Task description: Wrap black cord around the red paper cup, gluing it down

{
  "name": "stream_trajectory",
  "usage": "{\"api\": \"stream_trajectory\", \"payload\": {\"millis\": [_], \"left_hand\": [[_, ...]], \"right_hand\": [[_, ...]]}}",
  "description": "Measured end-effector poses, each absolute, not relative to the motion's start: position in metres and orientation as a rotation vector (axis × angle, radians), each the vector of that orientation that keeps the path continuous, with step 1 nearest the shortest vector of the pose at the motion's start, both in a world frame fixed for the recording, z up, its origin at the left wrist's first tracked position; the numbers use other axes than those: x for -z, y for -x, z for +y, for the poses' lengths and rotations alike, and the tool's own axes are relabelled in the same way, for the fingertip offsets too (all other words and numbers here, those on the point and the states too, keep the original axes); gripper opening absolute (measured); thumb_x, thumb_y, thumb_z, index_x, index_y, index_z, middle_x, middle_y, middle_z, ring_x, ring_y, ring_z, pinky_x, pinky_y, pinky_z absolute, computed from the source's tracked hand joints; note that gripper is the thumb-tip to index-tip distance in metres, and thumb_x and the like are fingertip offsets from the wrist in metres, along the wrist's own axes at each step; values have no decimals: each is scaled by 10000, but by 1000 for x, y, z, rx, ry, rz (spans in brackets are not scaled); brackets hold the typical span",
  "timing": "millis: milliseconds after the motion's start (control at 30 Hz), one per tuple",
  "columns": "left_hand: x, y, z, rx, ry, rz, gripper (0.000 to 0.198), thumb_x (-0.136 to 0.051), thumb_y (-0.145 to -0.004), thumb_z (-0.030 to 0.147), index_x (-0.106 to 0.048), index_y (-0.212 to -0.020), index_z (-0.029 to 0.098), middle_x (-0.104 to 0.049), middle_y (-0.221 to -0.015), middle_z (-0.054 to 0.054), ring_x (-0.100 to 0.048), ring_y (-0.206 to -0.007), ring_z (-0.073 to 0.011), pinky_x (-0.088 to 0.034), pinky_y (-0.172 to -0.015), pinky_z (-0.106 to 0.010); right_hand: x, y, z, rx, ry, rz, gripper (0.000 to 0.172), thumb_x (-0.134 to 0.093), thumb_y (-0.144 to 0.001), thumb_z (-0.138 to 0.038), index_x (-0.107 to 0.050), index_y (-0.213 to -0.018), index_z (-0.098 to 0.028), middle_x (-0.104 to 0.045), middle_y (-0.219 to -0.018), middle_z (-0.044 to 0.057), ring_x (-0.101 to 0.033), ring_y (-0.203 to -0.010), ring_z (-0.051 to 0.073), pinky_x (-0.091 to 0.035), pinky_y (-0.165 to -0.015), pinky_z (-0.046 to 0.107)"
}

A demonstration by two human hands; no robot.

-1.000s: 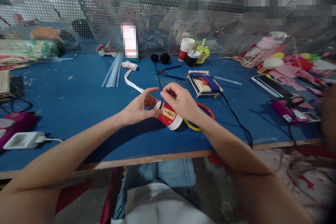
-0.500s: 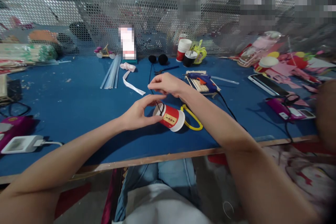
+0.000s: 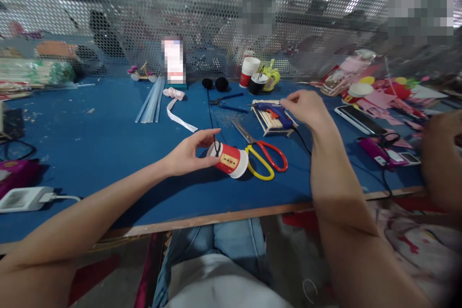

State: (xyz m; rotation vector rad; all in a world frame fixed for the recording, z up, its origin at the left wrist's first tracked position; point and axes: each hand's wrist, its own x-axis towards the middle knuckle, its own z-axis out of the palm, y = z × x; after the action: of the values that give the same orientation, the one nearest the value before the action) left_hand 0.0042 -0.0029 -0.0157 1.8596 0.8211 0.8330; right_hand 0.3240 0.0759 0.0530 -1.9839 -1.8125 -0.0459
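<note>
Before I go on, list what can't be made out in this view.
All in the head view:
Lettering on the red-and-white paper cup: too small and blurred.
Some fingertips of the bare left hand: hidden behind the cup.
Rest of the thin black cord from the blue plastic glue gun: behind the right forearm.
Content of the upright lit screen: pixelated.

Cup (image 3: 230, 160): smooth paper
Scissors (image 3: 251, 140): metal and glossy plastic
Glue gun (image 3: 282, 116): smooth plastic
Tabletop (image 3: 119, 149): matt
Mesh (image 3: 209, 24): perforated metal
</note>
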Motion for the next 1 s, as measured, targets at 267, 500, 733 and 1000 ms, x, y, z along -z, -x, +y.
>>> {"api": "stream_trajectory", "payload": {"millis": [267, 500, 733, 1000], "left_hand": [[16, -3, -1, -814, -1826, 828, 708, -687, -758, 340, -399, -1390, 203, -580, -1105, -100, -563, -1007, -204, -465, -942, -406], [11, 2, 4, -870, -1842, 835, 729, -699, -745, 301, -384, -1400, 238, -584, -1108, -91, -565, -1016, -200, -456, -947, -402], [8, 5, 9, -927, -1836, 822, 774, -721, -719, 267, -369, -1407, 243, -594, -1078, -76, -571, -991, -192, -455, -938, -383], [11, 7, 13, -907, -1880, 838, 783, -709, -718, 244, -344, -1409, 209, -615, -1070, -90, -589, -1018, -208, -456, -948, -408]], "right_hand": [[-16, -326, 79, 120, 2334, -2002, 355, -486, -816, -221, -669, -995, 25, -659, -1023, 282, -624, -993, 337, -450, -789, 363], [-20, -323, 70, 26, 2175, -1650, 491, -589, -780, -246, -544, -1198, 9, -648, -1080, 238, -621, -1001, 306, -459, -826, 375], [-39, -294, 38, -577, 1613, -1695, 241, -647, -750, -369, -635, -845, -147, -648, -694, 38, -588, -625, 159, -476, -606, 296], [-45, -261, 4, -1047, 1241, -1849, 274, -664, -771, -392, -668, -866, -135, -624, -602, 8, -524, -470, 91, -438, -459, 233]]}}
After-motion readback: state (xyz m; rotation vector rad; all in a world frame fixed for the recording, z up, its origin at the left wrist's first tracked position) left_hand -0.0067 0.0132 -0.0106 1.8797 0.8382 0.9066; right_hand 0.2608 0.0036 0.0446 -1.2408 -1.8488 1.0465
